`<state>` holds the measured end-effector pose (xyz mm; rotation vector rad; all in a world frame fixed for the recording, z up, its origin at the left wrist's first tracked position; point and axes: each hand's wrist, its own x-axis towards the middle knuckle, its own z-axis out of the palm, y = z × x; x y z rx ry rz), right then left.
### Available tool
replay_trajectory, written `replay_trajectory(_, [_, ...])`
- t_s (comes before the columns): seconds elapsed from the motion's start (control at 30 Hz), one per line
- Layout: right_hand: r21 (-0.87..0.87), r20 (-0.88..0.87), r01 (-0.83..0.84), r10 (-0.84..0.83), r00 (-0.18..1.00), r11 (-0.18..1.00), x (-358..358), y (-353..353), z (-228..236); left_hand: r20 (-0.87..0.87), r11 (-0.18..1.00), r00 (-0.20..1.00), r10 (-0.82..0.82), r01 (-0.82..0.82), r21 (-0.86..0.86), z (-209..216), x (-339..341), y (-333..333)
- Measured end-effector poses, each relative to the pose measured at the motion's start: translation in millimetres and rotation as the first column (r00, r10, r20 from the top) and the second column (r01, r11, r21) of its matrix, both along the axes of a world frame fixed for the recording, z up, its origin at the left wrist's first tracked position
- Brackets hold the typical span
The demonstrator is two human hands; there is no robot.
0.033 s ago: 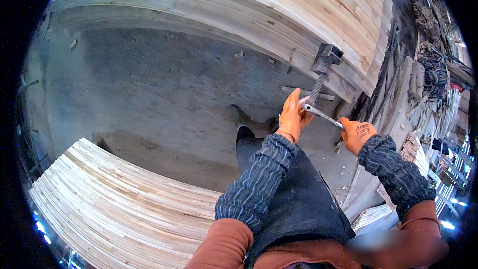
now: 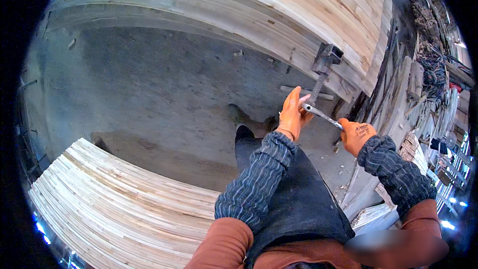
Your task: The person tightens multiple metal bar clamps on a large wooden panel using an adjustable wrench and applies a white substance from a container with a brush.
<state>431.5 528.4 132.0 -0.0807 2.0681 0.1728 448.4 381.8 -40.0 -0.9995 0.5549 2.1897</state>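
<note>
Orange-gloved right hand [image 2: 357, 136] grips wrench [image 2: 324, 116]; left hand [image 2: 291, 116] half-open at its head

Grey flr [image 2: 149, 79] w/ sm. pale bits [image 2: 72, 44] (plus longer strip [image 2: 327, 96]).

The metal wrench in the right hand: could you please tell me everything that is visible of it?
The wrench looks like worn, silver-grey metal, with a slim, straight handle and a rounded head that shows a dark hole. It slants from its head at the upper left down to the right. The gloved right hand grips and hides its far end. The head appears to sit at the lower end of the threaded screw. The gloved left hand is beside the head; whether they touch is unclear.
</note>
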Motion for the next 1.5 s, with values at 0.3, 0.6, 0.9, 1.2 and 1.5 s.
replay_trajectory(0.3, [-0.032,0.015,0.031,-0.031,0.999,0.999,-9.4,-5.4,6.4,0.048,0.988,0.991,-0.123,0.118,0.096,0.4,-24.9,12.9])
replay_trajectory(0.6, [-0.275,-0.067,0.061,-0.083,0.994,0.959,19.1,61.6,-62.2,-0.227,0.976,0.959,-0.169,0.131,-0.176,-8.3,-25.4,30.9])
replay_trajectory(0.9, [-0.506,-0.007,0.117,-0.140,0.990,0.854,25.1,90.4,-112.5,-0.303,0.876,0.939,-0.163,-0.004,-0.483,22.3,-28.1,38.8])
replay_trajectory(1.2, [-0.942,-0.067,0.024,-0.258,0.964,0.334,-8.3,60.9,-300.0,-0.337,0.038,0.542,-0.770,-0.488,-0.872,6.5,-19.6,63.7])
replay_trajectory(1.5, [-0.911,-0.010,0.170,-0.434,0.901,0.375,52.5,82.2,-310.0,-0.493,0.601,0.762,-0.420,-0.173,-0.780,29.8,-22.7,56.9])
